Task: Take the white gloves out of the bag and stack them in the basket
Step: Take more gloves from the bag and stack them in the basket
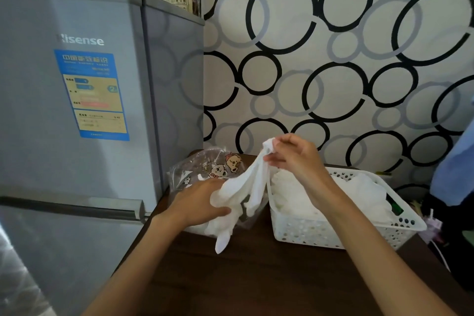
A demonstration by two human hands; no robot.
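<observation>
A white glove (252, 182) hangs stretched between my two hands above the dark table. My right hand (295, 155) pinches its upper end, raised over the left edge of the white perforated basket (320, 232). My left hand (202, 200) grips the lower part, over the clear plastic bag (205, 167) printed with cartoon figures. More white gloves (223, 233) spill from the bag's mouth onto the table. A heap of white gloves (333, 195) lies inside the basket.
A grey fridge (77, 110) stands close on the left, touching the dark wooden table (256, 277). A wall with ring-patterned paper is right behind. A blue cloth (454, 167) and small clutter sit at the right edge beyond the basket.
</observation>
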